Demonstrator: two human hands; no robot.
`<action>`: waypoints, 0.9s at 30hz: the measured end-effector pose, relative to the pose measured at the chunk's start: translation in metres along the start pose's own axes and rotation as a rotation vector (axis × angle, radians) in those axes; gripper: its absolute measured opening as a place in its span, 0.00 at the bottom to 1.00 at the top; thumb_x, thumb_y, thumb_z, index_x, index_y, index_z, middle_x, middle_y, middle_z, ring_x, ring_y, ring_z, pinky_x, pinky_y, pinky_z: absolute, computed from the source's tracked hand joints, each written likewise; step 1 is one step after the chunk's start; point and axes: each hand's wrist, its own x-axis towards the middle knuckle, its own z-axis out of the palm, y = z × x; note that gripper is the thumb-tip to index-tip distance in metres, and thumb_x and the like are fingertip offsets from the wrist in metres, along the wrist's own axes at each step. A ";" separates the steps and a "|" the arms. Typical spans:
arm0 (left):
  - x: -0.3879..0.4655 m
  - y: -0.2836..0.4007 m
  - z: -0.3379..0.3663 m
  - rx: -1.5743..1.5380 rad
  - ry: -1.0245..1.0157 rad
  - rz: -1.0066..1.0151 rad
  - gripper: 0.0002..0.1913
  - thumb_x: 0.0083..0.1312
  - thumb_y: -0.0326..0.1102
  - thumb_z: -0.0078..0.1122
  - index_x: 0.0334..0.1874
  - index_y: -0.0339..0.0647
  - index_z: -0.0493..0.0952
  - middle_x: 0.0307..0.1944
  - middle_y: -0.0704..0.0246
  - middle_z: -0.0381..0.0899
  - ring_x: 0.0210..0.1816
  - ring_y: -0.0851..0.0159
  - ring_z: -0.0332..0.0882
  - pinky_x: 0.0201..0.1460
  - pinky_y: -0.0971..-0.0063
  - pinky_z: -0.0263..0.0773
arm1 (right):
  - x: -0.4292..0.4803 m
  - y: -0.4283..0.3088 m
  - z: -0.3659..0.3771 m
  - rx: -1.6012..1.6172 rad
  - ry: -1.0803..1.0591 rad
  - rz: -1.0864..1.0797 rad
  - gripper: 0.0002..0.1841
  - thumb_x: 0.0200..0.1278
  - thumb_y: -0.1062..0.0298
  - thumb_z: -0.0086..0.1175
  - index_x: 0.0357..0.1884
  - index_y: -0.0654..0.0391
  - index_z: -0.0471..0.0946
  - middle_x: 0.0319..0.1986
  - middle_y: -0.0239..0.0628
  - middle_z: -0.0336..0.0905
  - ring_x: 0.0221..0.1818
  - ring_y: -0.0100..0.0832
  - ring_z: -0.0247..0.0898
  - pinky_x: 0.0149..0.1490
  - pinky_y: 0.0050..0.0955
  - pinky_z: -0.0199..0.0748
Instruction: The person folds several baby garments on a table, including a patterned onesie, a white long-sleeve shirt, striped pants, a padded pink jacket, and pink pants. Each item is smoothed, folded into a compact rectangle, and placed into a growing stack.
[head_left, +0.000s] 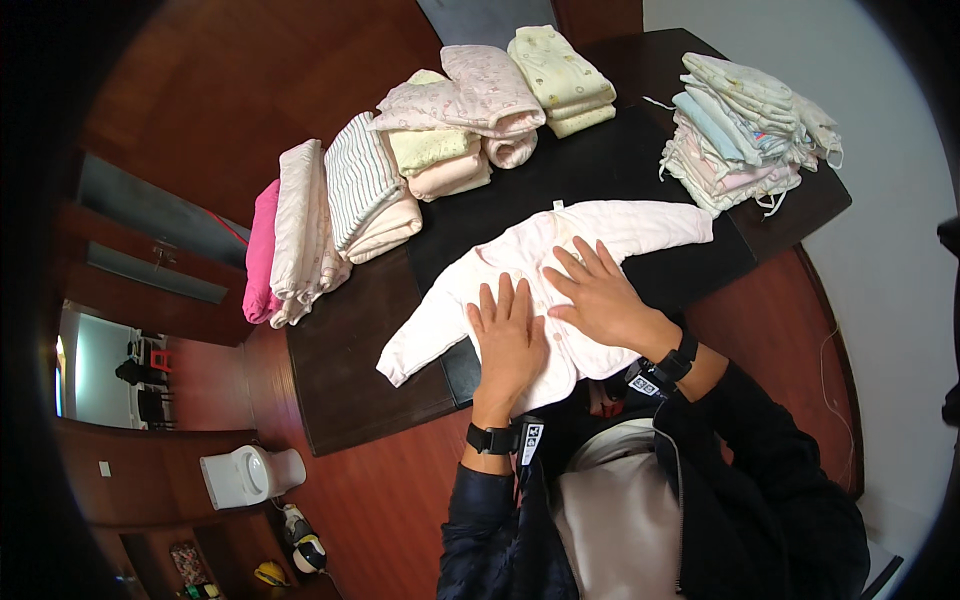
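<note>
A pale pink buttoned baby jacket lies spread out on the dark table, its sleeves reaching out to both sides and its hem at the near edge. My left hand rests flat on the jacket's left front, fingers pointing away from me. On the other front panel lies my right hand, palm down with the fingers apart. A row of small buttons runs between the two hands. Neither hand grips the cloth. Both wrists wear black straps with small printed tags.
Folded baby clothes stand along the far edge: a bright pink item, a striped one, a pale pink printed garment and yellow ones. At the right is a stack of light clothes with ties. A white toilet stands beyond the table's left.
</note>
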 end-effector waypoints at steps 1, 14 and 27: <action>0.005 -0.006 -0.004 -0.081 0.018 -0.012 0.29 0.81 0.36 0.54 0.81 0.33 0.71 0.85 0.45 0.64 0.87 0.34 0.53 0.88 0.33 0.41 | 0.006 0.003 -0.002 0.029 -0.030 0.032 0.38 0.82 0.45 0.55 0.83 0.60 0.68 0.83 0.55 0.62 0.88 0.59 0.48 0.89 0.58 0.42; 0.035 -0.032 0.016 0.137 0.149 -0.179 0.30 0.84 0.40 0.47 0.84 0.35 0.67 0.89 0.50 0.58 0.89 0.36 0.47 0.85 0.21 0.35 | 0.045 0.028 0.024 -0.131 0.004 0.077 0.40 0.85 0.40 0.48 0.86 0.58 0.64 0.87 0.47 0.57 0.90 0.50 0.45 0.91 0.54 0.35; 0.031 -0.030 0.009 0.110 0.109 -0.182 0.36 0.85 0.54 0.46 0.85 0.33 0.65 0.88 0.48 0.58 0.90 0.36 0.46 0.89 0.32 0.34 | -0.006 0.121 -0.036 -0.121 0.325 0.354 0.31 0.71 0.54 0.69 0.68 0.68 0.80 0.58 0.54 0.83 0.65 0.59 0.72 0.73 0.53 0.68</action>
